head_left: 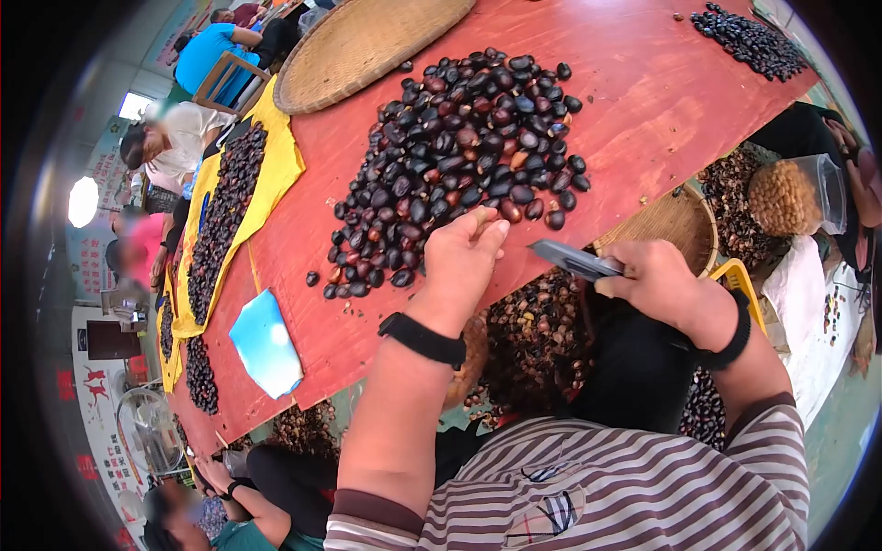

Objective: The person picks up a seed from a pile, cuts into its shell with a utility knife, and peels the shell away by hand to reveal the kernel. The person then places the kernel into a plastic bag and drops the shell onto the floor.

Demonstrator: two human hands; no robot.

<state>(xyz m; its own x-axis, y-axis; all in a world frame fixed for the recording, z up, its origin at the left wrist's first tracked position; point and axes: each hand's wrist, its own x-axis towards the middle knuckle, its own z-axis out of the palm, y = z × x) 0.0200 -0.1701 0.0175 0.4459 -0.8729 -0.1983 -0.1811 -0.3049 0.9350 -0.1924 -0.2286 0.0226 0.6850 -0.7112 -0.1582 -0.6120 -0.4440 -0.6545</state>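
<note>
A large heap of dark brown and black nuts [459, 156] lies on the red table [634, 138]. My left hand [469, 253] is at the heap's near edge, its fingers pinched together; whatever may be between the fingertips is too small to name. To the right, my right hand [657, 280] grips a knife [571, 258] by its handle, with the blade pointing left toward my left hand. The blade is apart from the left fingers. Below the table edge, between the arms, sits a pile of brown shells [537, 340].
A woven tray [367, 46] lies beyond the heap. More nuts rest on yellow cloth [276, 165] at the left, near a blue-white sheet [265, 344]. Other people sit around the table. At the right are a round basket [675, 225] and a bag of light kernels [785, 197].
</note>
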